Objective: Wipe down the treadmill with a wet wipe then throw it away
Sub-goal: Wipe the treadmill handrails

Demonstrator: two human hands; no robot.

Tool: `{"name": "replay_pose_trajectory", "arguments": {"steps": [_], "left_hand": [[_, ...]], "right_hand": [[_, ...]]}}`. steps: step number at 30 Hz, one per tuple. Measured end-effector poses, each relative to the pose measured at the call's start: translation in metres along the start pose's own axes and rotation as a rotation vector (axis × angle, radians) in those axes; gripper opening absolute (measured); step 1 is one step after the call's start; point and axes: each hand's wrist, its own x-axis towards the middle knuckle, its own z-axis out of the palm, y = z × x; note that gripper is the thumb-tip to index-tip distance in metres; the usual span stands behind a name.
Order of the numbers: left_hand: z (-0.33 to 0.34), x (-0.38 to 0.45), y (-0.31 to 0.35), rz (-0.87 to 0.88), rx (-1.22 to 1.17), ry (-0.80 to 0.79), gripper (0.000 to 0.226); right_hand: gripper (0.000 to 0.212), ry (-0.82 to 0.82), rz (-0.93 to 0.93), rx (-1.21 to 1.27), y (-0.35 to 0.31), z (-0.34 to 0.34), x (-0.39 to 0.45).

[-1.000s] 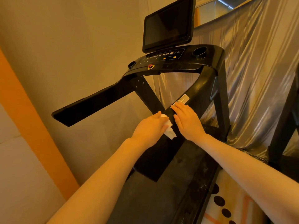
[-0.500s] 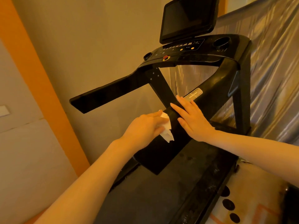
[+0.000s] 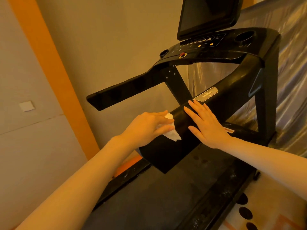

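Treadmill [image 3: 216,68]: black, seen from the belt end. Nearest, the dark belt [image 3: 157,205] runs between the two forearms. Above it, the right handrail [image 3: 167,155] carries both hands. Left hand [image 3: 146,127]: fingers curled over a crumpled white wet wipe [image 3: 172,135], gripping it against the rail's left side, one corner of the wipe hanging below the fingers. Right hand [image 3: 207,125]: flat, fingers straight and spread, palm on the rail top, holding nothing, fingertips just short of a silver sensor plate [image 3: 206,94]. Left handrail [image 3: 119,92]: untouched, well apart from the hands. Beyond, the console [image 3: 199,45] with buttons and a cup holder, and a dark screen [image 3: 206,15] standing above it.
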Motion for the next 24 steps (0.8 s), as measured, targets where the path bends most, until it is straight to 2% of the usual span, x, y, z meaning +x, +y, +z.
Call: {"name": "replay_pose_trajectory", "arguments": {"steps": [3,14,20,24], "left_hand": [[0.001,-0.014,-0.01,0.0,-0.001,0.032,0.035],[0.006,-0.022,-0.006,-0.057,0.001,0.046,0.043],[0.01,-0.058,-0.024,-0.104,-0.154,0.16,0.036],[0.015,-0.044,-0.019,-0.086,-0.126,0.138,0.042]], "right_hand": [[0.059,-0.003,0.012,-0.014,-0.002,0.001,0.0],[0.058,0.034,0.005,-0.074,-0.007,0.003,0.0],[0.055,0.045,-0.005,-0.048,-0.005,0.007,-0.001],[0.055,0.048,0.007,-0.047,-0.006,0.008,-0.001]]}}
